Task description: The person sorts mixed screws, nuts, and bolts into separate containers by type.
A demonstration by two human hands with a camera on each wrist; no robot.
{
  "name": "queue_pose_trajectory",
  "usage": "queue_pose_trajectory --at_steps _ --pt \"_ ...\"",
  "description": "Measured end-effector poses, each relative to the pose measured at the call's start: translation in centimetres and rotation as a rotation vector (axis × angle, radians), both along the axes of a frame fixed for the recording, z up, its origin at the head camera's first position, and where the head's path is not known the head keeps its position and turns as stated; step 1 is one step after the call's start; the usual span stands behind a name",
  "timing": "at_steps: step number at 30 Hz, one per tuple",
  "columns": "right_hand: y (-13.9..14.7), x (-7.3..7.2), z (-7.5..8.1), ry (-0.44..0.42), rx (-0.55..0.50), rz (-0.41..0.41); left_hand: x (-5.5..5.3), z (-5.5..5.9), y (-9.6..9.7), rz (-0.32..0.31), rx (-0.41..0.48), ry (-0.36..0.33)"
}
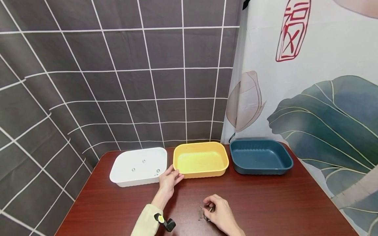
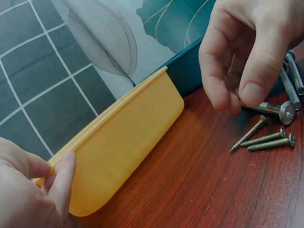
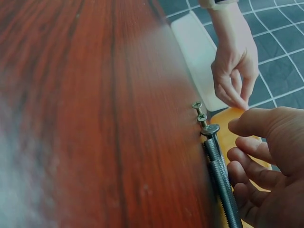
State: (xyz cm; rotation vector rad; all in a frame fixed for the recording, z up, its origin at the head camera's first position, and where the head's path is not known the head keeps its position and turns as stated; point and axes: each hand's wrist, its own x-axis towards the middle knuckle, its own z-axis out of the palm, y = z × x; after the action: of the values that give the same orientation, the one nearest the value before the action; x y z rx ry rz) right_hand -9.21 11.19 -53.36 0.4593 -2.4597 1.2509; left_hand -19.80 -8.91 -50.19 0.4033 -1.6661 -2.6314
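My left hand (image 1: 168, 181) pinches the rim of the yellow tray (image 1: 200, 173) at its near left corner, as the left wrist view also shows. Above the small pile of hardware on the table is my right hand (image 1: 220, 211), with bent fingers and the thumb apart from them in the right wrist view. Beneath and beside it lie several silver bolts (image 2: 290, 88), one with a broad flat head, and several thinner brass-coloured screws (image 2: 271, 141). In the head view the right hand partly hides the bolts.
Left of the yellow tray stands a white tray (image 1: 141, 167) with several small round metal-looking spots inside. A dark blue tray (image 1: 261, 170) stands to the right. All are along the back of the reddish-brown table (image 1: 265, 203), before a grey grid-patterned cloth (image 1: 165, 85).
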Motion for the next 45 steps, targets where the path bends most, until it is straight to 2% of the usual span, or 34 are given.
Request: queue_pose_trajectory --at_steps 6,13,30,38,45 --pt "-0.10 0.05 -0.13 0.035 0.055 -0.009 0.03 0.02 -0.10 -0.004 0.003 0.001" --pt "-0.25 0.17 -0.03 -0.004 0.158 -0.020 0.01 -0.05 -0.14 -0.008 0.004 0.002" --pt "-0.52 -0.12 -0.14 -0.016 0.250 -0.027 0.03 -0.14 -0.09 -0.009 0.011 0.014" --pt "-0.66 -0.29 -0.30 0.035 0.271 -0.050 0.04 -0.03 -0.04 -0.008 0.021 0.020" --pt "-0.50 -0.58 0.31 0.052 0.222 -0.068 0.18 0.13 -0.01 -0.008 0.020 0.012"
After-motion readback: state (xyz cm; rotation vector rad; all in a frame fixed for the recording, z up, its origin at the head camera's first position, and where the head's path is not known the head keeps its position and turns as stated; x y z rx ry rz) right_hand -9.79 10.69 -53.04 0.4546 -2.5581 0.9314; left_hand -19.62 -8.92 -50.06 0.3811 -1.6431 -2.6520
